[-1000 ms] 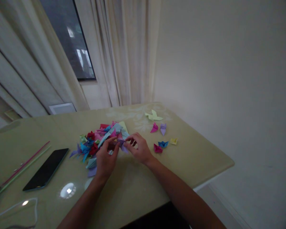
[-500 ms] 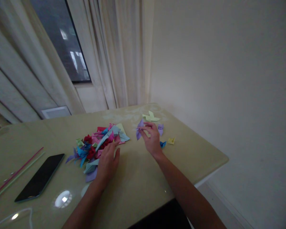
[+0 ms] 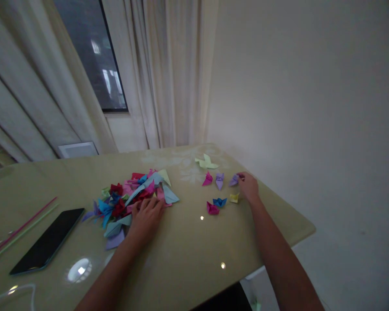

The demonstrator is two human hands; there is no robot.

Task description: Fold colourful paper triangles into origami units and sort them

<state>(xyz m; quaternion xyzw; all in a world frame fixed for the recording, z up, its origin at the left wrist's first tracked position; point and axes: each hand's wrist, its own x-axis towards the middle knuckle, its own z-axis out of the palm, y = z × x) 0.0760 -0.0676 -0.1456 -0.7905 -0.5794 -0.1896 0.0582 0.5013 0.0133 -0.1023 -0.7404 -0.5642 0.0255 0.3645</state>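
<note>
My right hand (image 3: 248, 186) pinches a small purple origami piece (image 3: 234, 180) at the right side of the table. Beside that piece lie another purple origami piece (image 3: 219, 180) and a magenta one (image 3: 207, 179). Nearer to me are a blue origami boat (image 3: 219, 202), a yellow folded piece (image 3: 234, 198) and a magenta boat (image 3: 213, 208). My left hand (image 3: 147, 218) lies with its fingers stretched over the near right edge of a heap of colourful folded paper (image 3: 118, 207). Its fingertips touch the heap, and it appears to grip nothing.
A pale green pinwheel-like fold (image 3: 206, 161) lies farther back. To the left are a black phone (image 3: 48, 242), a pink stick (image 3: 26, 224) and a green stick (image 3: 27, 231). Behind the table (image 3: 178, 259) hang curtains (image 3: 168, 77); a wall (image 3: 294, 108) rises on the right.
My right hand has moved right with a purple piece, uncovering the magenta pieces and the blue boat. My left hand still lies at the heap, its fingers a little lower. The view has shifted slightly.
</note>
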